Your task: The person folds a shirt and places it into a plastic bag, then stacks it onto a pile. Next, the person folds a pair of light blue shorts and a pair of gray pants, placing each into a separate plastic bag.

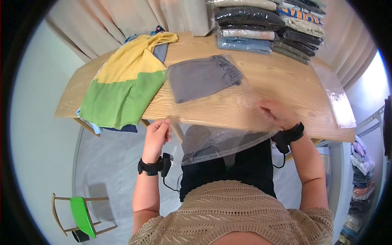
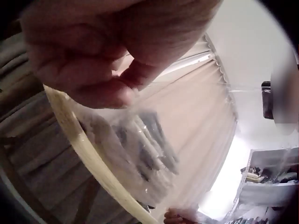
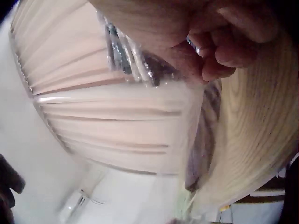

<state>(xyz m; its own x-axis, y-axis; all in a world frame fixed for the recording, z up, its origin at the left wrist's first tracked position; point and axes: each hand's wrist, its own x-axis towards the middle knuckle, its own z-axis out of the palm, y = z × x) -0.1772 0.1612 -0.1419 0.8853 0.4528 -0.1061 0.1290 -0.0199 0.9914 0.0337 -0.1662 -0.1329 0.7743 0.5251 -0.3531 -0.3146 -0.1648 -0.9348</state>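
A clear plastic bag [image 1: 228,102] lies flat on the wooden table [image 1: 286,85] with a folded grey garment [image 1: 202,76] inside it; the bag's near end hangs over the table's front edge. My left hand [image 1: 157,132] pinches the bag's near left corner just off the table edge, and the film [image 2: 140,144] shows below the fingers in the left wrist view. My right hand [image 1: 277,114] rests on the bag's right side on the tabletop, fingers curled over the film [image 3: 154,70].
A yellow and green garment [image 1: 122,85] is draped over the table's left end. A stack of bagged folded clothes [image 1: 267,26] stands at the back. An empty clear bag [image 1: 337,96] lies at the right edge. Curtains hang behind; a green chair [image 1: 81,216] stands on the floor.
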